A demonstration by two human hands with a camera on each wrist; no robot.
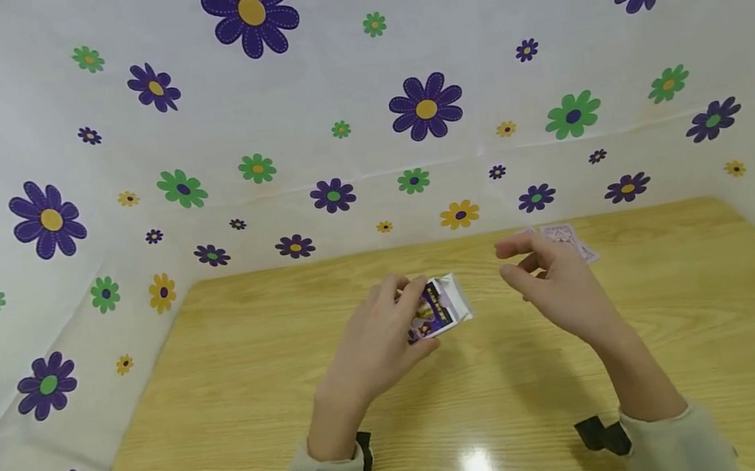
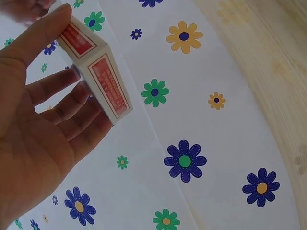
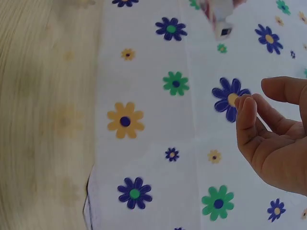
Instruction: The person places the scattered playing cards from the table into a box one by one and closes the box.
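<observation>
Left hand [image 1: 381,339] grips a small white card box with red-printed sides and a purple picture face [image 1: 440,307], thumb on one side, fingers on the other, lifted above the middle of the pale wooden table [image 1: 229,417]. From the left wrist view the box [image 2: 98,72] sits tilted between thumb and fingers [image 2: 62,112]. At three o'clock of the box, the right hand [image 1: 557,278] hovers apart from it, fingers loosely bent, holding nothing. Beyond that hand, at twelve o'clock, a few pale playing cards [image 1: 570,239] lie fanned near the table's far edge, backed by a white cloth printed with purple, green and yellow flowers [image 1: 357,93].
</observation>
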